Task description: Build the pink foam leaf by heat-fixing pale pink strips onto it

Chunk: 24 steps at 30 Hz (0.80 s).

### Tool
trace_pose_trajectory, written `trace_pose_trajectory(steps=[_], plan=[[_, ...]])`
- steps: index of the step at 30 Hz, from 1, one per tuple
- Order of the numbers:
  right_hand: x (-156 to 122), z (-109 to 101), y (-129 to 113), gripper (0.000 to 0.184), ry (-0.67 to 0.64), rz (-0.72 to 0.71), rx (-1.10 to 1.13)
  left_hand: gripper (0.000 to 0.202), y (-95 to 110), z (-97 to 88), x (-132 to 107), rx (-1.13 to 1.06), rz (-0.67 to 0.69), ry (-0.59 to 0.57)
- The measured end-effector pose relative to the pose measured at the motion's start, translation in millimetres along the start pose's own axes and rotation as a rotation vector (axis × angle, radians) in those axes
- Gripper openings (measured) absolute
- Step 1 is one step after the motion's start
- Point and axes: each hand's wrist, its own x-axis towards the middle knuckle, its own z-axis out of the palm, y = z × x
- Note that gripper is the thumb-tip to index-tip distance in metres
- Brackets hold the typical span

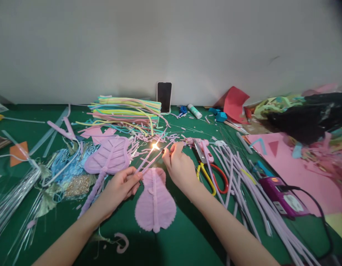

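My left hand (123,186) pinches lilac pipe cleaners (151,161) that slant up and to the right. A bright flame (155,146) burns at one of these stems. My right hand (179,162) is closed around a small lighter (167,152), mostly hidden by the fingers, just right of the flame. Below both hands lies a lilac gourd-shaped piece (155,203) with a ridge down its middle. Left of the flame rests a lilac fan shape (111,155) with a twisted handle, close to my left forearm.
Scissors (212,173) and long lilac pipe cleaners (251,199) lie right of my right hand. Colourful pipe cleaners (123,114) are stacked behind, beside an upright phone (164,96). A purple device (283,197) with a black cord sits far right; blue tassels (65,162) lie left.
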Motion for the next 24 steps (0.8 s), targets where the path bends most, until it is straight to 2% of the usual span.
trace_pose_trajectory(steps=[10,14,24], plan=[[18,-11,20,0.018,0.048,0.131,-0.019,0.039,-3,0.5,2,0.174,0.081,0.003],[19,-11,24,0.019,0.081,0.104,-0.025,0.039,-8,-0.7,4,0.181,0.101,-0.018],[-2,-8,-7,0.017,-0.081,0.05,-0.003,0.038,-4,-0.6,2,0.194,0.102,0.002]])
